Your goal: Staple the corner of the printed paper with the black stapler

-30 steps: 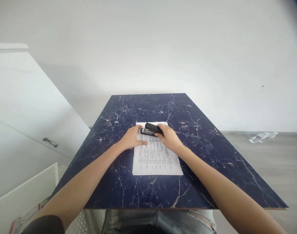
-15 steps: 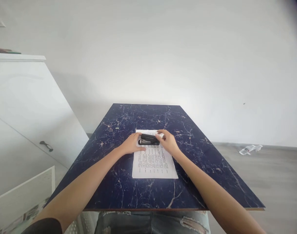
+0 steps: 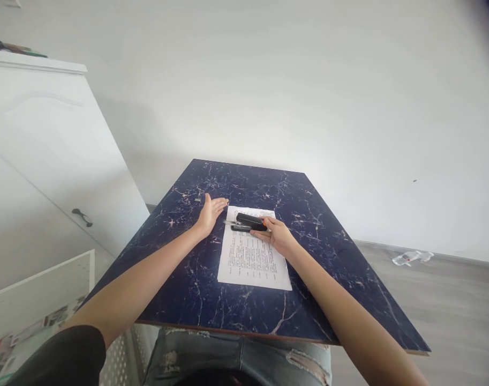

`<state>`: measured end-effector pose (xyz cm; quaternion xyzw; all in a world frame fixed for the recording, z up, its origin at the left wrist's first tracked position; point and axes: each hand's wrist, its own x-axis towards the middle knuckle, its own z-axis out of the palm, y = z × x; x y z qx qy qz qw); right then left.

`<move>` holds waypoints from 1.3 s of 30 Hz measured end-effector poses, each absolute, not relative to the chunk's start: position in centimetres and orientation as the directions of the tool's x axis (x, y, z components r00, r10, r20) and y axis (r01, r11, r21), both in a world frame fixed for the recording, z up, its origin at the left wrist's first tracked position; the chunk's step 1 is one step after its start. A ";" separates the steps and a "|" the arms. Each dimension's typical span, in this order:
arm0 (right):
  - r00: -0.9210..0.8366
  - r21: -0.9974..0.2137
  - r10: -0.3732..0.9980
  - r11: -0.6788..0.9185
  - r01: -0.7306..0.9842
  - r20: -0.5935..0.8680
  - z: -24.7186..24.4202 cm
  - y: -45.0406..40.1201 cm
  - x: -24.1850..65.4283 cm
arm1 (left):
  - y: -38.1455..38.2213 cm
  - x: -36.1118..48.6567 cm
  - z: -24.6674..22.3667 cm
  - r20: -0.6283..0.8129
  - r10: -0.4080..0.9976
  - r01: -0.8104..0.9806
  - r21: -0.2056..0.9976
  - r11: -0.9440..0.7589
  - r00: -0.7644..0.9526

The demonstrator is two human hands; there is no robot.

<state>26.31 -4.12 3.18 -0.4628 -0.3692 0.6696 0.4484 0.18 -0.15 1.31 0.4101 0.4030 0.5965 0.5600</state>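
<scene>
We're holding the stapler (image 3: 250, 221) by its R end, R grip (image 3: 277, 235) part-closed, long axis running L-R over the paper (image 3: 254, 262), L grip (image 3: 210, 214) open, empty, near its L tip.

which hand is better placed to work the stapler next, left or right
Right, I'd judge. The right hand holds the black stapler by one end, over the printed sheet. The left hand looks empty and open, beside the sheet's left edge.
</scene>
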 end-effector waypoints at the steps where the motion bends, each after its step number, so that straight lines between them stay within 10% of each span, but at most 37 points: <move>1: -0.163 -0.909 0.944 -0.323 -0.262 -0.288 3.2 -4.1 26.3 | -0.1 0.1 1.3 0.032 0.995 -0.361 0.931 -0.063 -0.092; 15: -0.198 -0.956 0.976 -0.145 -0.254 -0.095 2.9 -4.3 26.6 | -1.0 0.7 2.1 0.002 0.996 -0.455 0.889 -0.045 -0.095; 21: -0.079 -0.936 0.959 0.247 -0.250 0.274 4.1 -4.8 26.9 | -2.2 2.2 2.8 -0.168 0.986 -0.693 0.711 0.117 -0.006; 28: -0.291 -0.711 0.716 0.689 0.144 0.635 4.7 -6.2 26.7 | -2.7 2.6 2.9 -0.177 0.973 -0.747 0.625 0.227 0.148; 39: -0.138 -0.813 0.826 0.563 0.149 0.547 5.8 -7.2 26.3 | -2.0 2.7 1.4 0.002 0.999 -0.517 0.856 -0.021 -0.037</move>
